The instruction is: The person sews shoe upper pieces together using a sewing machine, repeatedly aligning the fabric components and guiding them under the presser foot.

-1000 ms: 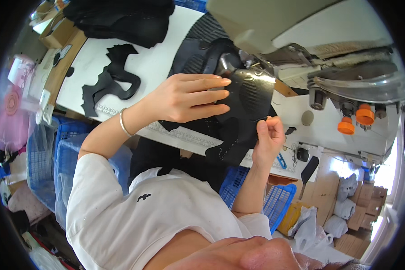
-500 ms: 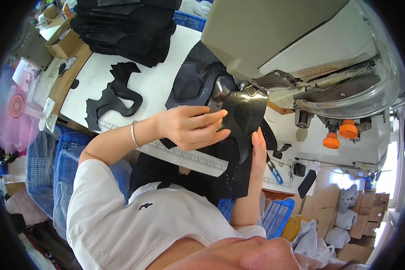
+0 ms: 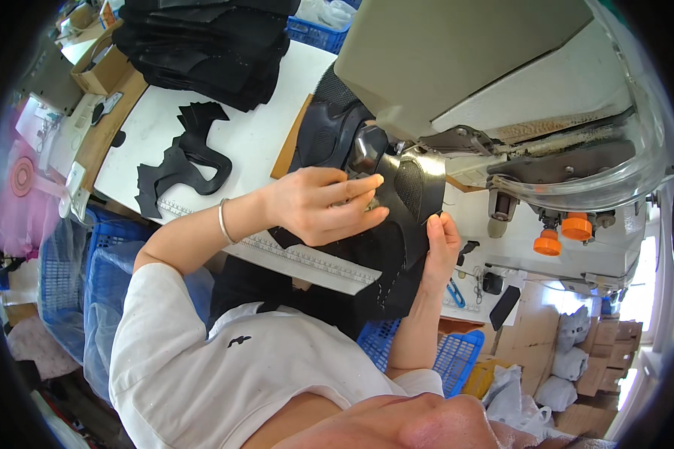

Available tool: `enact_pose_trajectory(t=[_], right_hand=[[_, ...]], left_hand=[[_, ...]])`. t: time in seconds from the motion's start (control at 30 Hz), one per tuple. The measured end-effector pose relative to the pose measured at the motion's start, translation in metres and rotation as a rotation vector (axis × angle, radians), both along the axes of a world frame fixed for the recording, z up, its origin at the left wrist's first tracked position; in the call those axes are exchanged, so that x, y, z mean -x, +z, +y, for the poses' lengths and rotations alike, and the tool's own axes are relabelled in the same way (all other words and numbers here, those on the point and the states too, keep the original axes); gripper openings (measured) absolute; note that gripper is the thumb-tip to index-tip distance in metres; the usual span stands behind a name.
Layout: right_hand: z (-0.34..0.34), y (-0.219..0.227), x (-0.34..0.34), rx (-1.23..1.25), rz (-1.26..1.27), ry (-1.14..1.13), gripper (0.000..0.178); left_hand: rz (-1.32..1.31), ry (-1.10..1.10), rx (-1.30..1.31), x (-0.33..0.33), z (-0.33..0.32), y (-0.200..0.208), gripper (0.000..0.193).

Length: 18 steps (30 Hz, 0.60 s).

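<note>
A black shoe upper (image 3: 401, 224) with a perforated, textured panel lies under the head of a sewing machine (image 3: 457, 60), beside its shiny metal bed part (image 3: 368, 148). My left hand (image 3: 326, 206), with a bracelet at the wrist, rests over the upper's left side, fingers apart and reaching toward the stitching spot; its thumb is hidden. At the upper's right edge, my right hand (image 3: 442, 238) pinches the material between thumb and fingers. Glare brightens the panel near the needle, whose tip I cannot make out.
A tall stack of black cut pieces (image 3: 202, 49) stands at the back left. Nearer lies a loose, jagged black piece (image 3: 191, 161). A white ruler strip (image 3: 307, 262) runs along the table's front edge. Blue snips (image 3: 455, 294) lie at the right, above a blue basket (image 3: 457, 363).
The upper has turned and shifted slightly under the machine. My right hand has gone from lying along its edge to pinching it, a little further right. My left hand stays nearly in place.
</note>
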State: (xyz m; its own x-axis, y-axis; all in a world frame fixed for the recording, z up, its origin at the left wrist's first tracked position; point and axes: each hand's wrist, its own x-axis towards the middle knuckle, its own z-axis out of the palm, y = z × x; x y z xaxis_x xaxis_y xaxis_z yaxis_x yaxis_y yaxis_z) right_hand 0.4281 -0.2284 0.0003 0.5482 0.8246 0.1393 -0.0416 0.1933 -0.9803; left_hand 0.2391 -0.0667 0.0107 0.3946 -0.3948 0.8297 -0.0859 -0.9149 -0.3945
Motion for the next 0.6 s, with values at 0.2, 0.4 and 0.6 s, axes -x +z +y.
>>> enact_pose_trajectory(t=[0.2,0.4,0.6], right_hand=[[0.008,0.008,-0.003,-0.022,-0.063,-0.039,0.030],[0.014,0.011,-0.006,0.006,-0.056,-0.068,0.027],[0.018,0.011,0.004,-0.072,0.031,-0.055,0.019]], left_hand=[[-0.043,0.046,-0.005,-0.005,0.008,0.002,0.022],[-0.061,0.019,-0.018,-0.010,0.018,0.008,0.023],[-0.020,-0.006,-0.030,-0.007,0.031,0.015,0.024]])
